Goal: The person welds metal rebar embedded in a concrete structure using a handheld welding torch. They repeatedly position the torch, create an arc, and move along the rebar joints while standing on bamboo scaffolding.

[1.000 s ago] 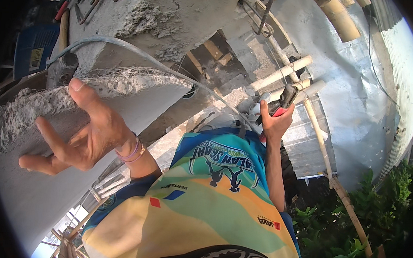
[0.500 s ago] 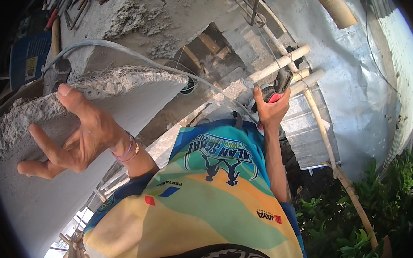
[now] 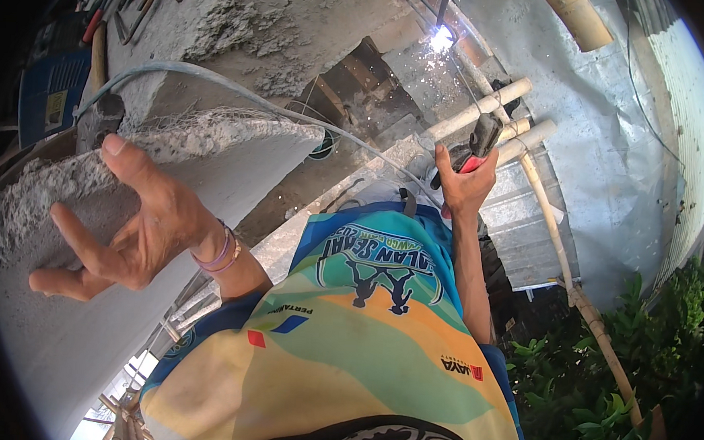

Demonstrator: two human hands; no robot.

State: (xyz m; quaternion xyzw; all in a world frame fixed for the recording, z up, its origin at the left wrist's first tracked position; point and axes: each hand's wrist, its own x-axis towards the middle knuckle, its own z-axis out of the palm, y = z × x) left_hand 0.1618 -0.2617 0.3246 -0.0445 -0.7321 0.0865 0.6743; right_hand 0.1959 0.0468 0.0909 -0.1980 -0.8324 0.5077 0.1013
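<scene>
Concrete wall [image 3: 231, 160], left hand [image 3: 146, 232] spread wide by its rough edge, perhaps for balance.
Right of the wall's corner, the right hand [image 3: 468, 187] clamps a welding holder [image 3: 484, 135], thin rod [image 3: 467, 82] reaching forward, likely for distance from the spark [image 3: 441, 39].

Worn on the head, the left of two side-by-side fisheyes. Looks steeply down over the shirt [image 3: 360, 358], close above it, and forward past the feet. Takes in the left grip [image 3: 162, 232] large and near, the right grip [image 3: 466, 193] farther off. Reaches wide to metal sheeting [image 3: 583, 129] and foliage [image 3: 575, 395]. Darkens toward the rim, probably losing detail there.
</scene>
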